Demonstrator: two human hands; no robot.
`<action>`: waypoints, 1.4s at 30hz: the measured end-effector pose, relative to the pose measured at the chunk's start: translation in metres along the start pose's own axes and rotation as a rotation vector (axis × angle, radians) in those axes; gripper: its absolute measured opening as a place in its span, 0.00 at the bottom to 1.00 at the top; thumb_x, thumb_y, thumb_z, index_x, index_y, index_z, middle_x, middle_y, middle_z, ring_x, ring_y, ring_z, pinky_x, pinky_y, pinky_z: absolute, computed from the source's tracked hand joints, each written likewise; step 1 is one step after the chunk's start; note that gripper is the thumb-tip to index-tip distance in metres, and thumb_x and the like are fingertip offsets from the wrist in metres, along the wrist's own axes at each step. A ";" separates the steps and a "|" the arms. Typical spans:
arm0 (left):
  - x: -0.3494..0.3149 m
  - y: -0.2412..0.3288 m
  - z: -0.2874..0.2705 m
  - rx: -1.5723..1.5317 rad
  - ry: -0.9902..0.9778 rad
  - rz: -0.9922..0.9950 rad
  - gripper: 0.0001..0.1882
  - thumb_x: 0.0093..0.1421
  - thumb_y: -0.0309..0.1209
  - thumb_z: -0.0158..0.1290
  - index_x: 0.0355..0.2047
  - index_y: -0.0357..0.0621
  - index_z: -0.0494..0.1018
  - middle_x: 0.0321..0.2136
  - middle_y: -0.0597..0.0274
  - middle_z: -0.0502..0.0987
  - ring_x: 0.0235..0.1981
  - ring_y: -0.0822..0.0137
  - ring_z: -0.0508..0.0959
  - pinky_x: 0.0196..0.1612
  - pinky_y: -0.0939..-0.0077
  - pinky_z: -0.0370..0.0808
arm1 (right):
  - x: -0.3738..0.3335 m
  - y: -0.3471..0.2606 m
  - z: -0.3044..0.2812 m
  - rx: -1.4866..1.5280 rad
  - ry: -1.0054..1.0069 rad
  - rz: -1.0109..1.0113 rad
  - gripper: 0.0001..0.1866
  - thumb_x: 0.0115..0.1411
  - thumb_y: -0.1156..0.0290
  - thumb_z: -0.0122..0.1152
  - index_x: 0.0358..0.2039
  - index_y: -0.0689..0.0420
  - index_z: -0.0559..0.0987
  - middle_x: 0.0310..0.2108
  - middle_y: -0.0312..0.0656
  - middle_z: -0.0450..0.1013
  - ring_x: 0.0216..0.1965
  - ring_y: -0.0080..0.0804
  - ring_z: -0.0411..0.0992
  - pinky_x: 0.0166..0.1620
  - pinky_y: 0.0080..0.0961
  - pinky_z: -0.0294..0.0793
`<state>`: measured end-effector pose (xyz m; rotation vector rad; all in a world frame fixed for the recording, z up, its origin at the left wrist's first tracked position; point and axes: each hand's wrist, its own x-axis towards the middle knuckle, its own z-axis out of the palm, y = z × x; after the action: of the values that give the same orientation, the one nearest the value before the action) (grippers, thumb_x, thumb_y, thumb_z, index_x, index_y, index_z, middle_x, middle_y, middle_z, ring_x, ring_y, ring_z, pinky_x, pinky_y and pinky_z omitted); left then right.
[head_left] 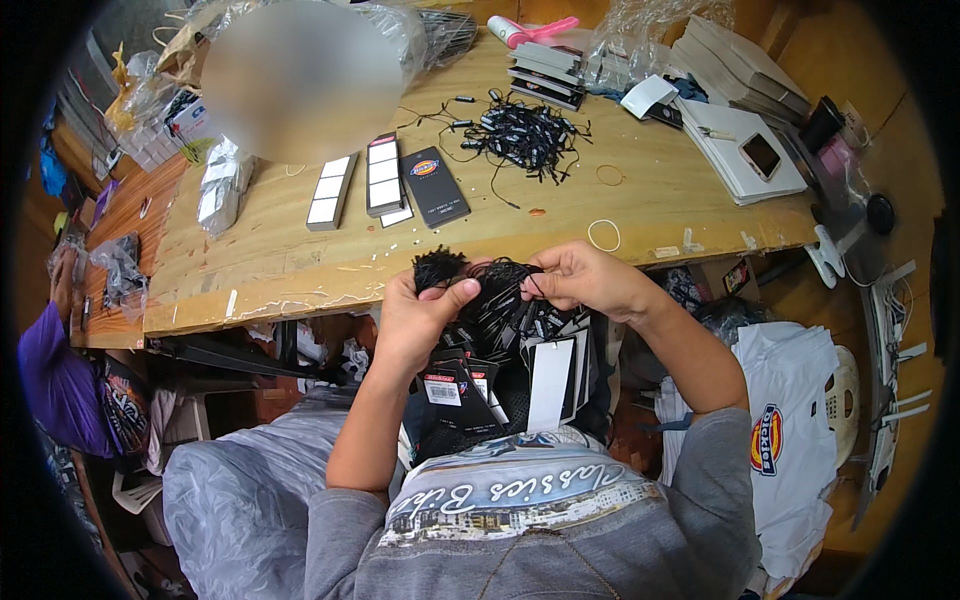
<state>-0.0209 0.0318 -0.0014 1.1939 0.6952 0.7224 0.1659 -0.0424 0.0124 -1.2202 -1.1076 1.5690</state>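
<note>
My left hand (425, 315) is closed round a bunch of black tag strings (437, 268), whose frayed ends stick up above the thumb. With thumb and fingertips together, my right hand (570, 280) pinches black string at the other side of the bunch. Between the hands the strings (495, 285) hang in a dark tangle. Below them, over my lap, dangle several black hang tags (460, 395) with white labels, and a white-faced tag (552, 385) hangs under my right hand. Which strings carry which tags is hidden in the tangle.
On the wooden table (560, 220) lie a heap of black tag strings (525, 135), stacks of labelled tags (383, 180) and a black tag (435, 188). A phone (760, 155) rests on white boxes at right. A person's purple sleeve (50, 370) shows at left.
</note>
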 end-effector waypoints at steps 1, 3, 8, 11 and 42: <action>0.001 0.000 -0.002 0.017 -0.002 -0.020 0.15 0.44 0.20 0.54 0.35 0.39 0.71 0.15 0.76 0.65 0.14 0.86 0.57 0.17 0.93 0.54 | -0.001 0.001 -0.001 -0.002 -0.002 0.003 0.10 0.52 0.72 0.51 0.31 0.65 0.72 0.21 0.32 0.69 0.16 0.10 0.56 0.18 0.06 0.53; -0.001 0.002 0.001 0.022 0.045 0.026 0.19 0.42 0.19 0.54 0.38 0.42 0.71 0.14 0.78 0.62 0.14 0.86 0.54 0.17 0.92 0.52 | -0.001 0.001 -0.001 -0.089 0.007 0.024 0.09 0.52 0.71 0.51 0.30 0.64 0.73 0.20 0.33 0.69 0.15 0.12 0.56 0.18 0.08 0.55; -0.011 -0.001 0.014 0.170 0.012 0.162 0.18 0.40 0.20 0.57 0.35 0.42 0.72 0.11 0.81 0.55 0.14 0.86 0.53 0.19 0.94 0.52 | 0.001 0.002 0.011 -0.445 0.052 -0.024 0.09 0.49 0.69 0.53 0.26 0.62 0.74 0.15 0.37 0.68 0.17 0.18 0.61 0.22 0.17 0.61; -0.013 -0.009 0.019 0.315 -0.013 0.247 0.12 0.39 0.20 0.57 0.28 0.39 0.73 0.11 0.77 0.63 0.14 0.86 0.57 0.19 0.92 0.57 | 0.004 0.004 0.014 -0.557 0.043 -0.058 0.09 0.47 0.68 0.55 0.25 0.61 0.75 0.16 0.41 0.69 0.19 0.22 0.65 0.25 0.19 0.64; -0.011 0.004 0.009 0.183 -0.118 -0.029 0.08 0.47 0.26 0.54 0.30 0.38 0.72 0.14 0.75 0.66 0.13 0.83 0.58 0.17 0.90 0.57 | -0.073 0.014 -0.003 0.406 0.119 -0.047 0.08 0.58 0.65 0.40 0.29 0.56 0.65 0.09 0.25 0.50 0.10 0.11 0.44 0.15 0.10 0.43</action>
<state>-0.0210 0.0188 0.0053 1.3792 0.6894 0.5685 0.1803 -0.1150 0.0158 -0.9895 -0.6917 1.5681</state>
